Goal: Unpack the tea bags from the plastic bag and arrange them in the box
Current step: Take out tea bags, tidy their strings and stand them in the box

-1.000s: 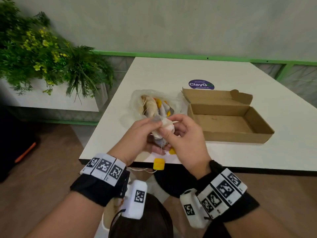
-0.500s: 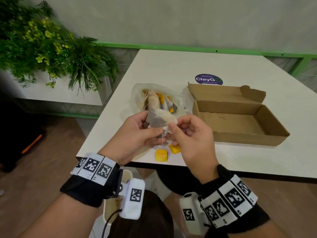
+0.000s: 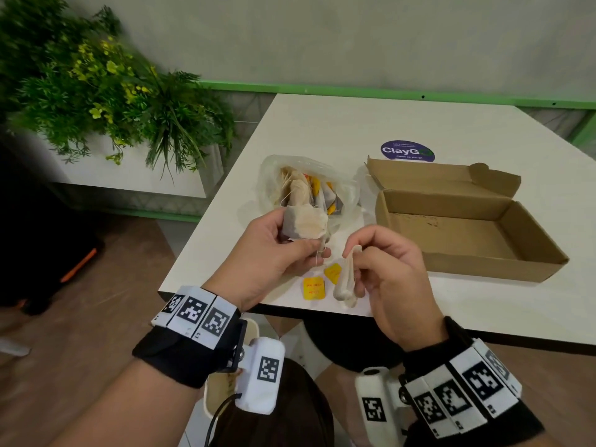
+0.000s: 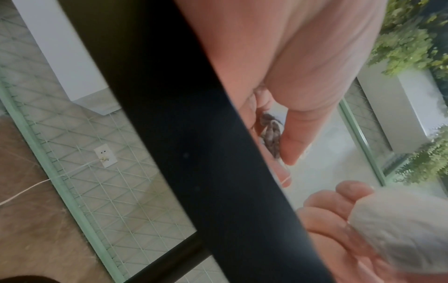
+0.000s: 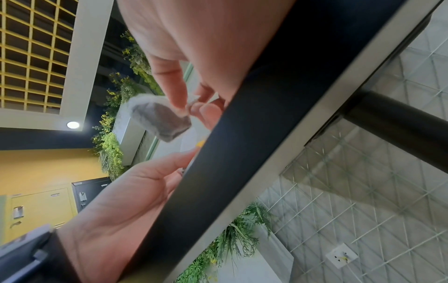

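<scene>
Paper tea bag (image 3: pixel 304 224) sat pinched in left hand (image 3: pixel 274 253) fingers; right hand (image 3: pixel 387 272) fingertips pinched another bag (image 3: pixel 346 279), hanging below them, left of box (image 3: pixel 467 227).

A round purple sticker (image 3: pixel 407 151) on the white table (image 3: pixel 322 130), just behind the open cardboard box (image 3: pixel 458 221), carries the word "ClayGo" in large white letters; its last letter is partly cut off by the box flap, and the smaller lines of print above and below the word are too small to read. The yellow tea bag tag (image 3: pixel 313 288) lying on the table near its front edge bears red print, too blurred to make out. The white blocks on both wristbands (image 3: pixel 196 312) carry black-and-white square code markers, and small characters beneath them cannot be read.
</scene>
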A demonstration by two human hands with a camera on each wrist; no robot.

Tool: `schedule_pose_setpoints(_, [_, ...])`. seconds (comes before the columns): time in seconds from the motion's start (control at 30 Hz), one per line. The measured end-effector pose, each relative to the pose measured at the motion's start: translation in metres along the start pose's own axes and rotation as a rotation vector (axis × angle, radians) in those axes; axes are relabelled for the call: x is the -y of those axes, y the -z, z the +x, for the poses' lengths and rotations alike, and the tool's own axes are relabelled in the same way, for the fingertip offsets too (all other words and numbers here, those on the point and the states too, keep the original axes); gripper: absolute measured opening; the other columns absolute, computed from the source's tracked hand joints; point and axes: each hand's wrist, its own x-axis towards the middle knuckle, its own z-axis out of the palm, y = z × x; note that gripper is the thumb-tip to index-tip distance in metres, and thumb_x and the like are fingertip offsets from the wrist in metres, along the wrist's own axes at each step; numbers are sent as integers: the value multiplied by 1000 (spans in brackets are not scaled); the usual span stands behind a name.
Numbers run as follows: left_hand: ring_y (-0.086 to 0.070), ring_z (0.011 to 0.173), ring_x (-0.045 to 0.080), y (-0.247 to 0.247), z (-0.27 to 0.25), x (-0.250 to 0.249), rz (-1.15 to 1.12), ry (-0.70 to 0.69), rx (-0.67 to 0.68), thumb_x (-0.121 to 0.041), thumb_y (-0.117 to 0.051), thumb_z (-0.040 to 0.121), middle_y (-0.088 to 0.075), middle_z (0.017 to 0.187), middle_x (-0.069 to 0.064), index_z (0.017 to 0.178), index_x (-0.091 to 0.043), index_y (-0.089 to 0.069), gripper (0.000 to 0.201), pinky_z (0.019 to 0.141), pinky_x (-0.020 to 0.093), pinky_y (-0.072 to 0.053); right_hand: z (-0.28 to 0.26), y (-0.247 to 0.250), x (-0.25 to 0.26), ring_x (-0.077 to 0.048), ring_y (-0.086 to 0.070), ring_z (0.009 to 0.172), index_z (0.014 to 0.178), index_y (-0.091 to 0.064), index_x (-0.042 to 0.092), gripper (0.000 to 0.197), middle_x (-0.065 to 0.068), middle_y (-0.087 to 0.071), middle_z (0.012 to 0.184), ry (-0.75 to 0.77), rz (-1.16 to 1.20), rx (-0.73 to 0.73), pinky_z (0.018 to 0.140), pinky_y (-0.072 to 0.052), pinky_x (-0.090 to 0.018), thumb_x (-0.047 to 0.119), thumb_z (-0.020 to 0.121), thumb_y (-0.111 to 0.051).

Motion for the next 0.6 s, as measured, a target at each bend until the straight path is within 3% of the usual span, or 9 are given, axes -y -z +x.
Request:
schedule_pose_setpoints(0.1, [-73,86,20,1,2,3,114,-52,-11,5,-74,87,-75,93,9,109,-3,-65,24,68,27,-59,1,-1,-1,-20,-38,45,78,-67,3,4,-12,-52,56,16,-41,41,44,-24,-31,3,78,-63])
schedule_pose_setpoints(0.2, [-67,93,21,2,2,3,246,-108,-12,-20,-83,79,-75,103,15,107,-15,-71,31,88,51,-57,3,-2,-3,-13,-49,48,99,-68,5,12,-8,-64,70,47,-87,37,40,-37,-24,-1,89,-69])
schedule_pose_setpoints(0.27, [-67,95,23,2,1,3,260,-122,-1,-30,-83,74,-75,104,14,106,-20,-72,35,96,58,-53,5,-3,-5,-13,-52,49,113,-64,7,26,-12,-67,77,39,-90,10,40,-40,-23,-2,89,-67])
schedule_pose_setpoints(0.37, [-68,97,21,1,0,2,313,-142,19,-30,-83,75,-76,103,9,106,-21,-72,34,97,55,-54,6,-3,-7,-12,-54,49,115,-65,7,29,-10,-67,76,40,-109,-24,41,-41,-22,-1,88,-70])
schedule_pose_setpoints(0.5, [-66,89,9,-1,-2,3,366,-161,30,-24,-81,77,-74,93,-3,104,-18,-70,29,87,37,-56,5,-4,-8,-10,-55,51,104,-69,7,17,-4,-68,74,76,-147,-30,43,-43,-20,1,88,-72])
schedule_pose_setpoints(0.6, [-63,84,6,-1,-3,3,380,-175,32,-23,-80,78,-71,86,-10,101,-17,-68,26,80,31,-53,4,-4,-8,-10,-56,53,95,-72,9,10,-6,-69,75,109,-176,-51,44,-44,-21,3,87,-74])
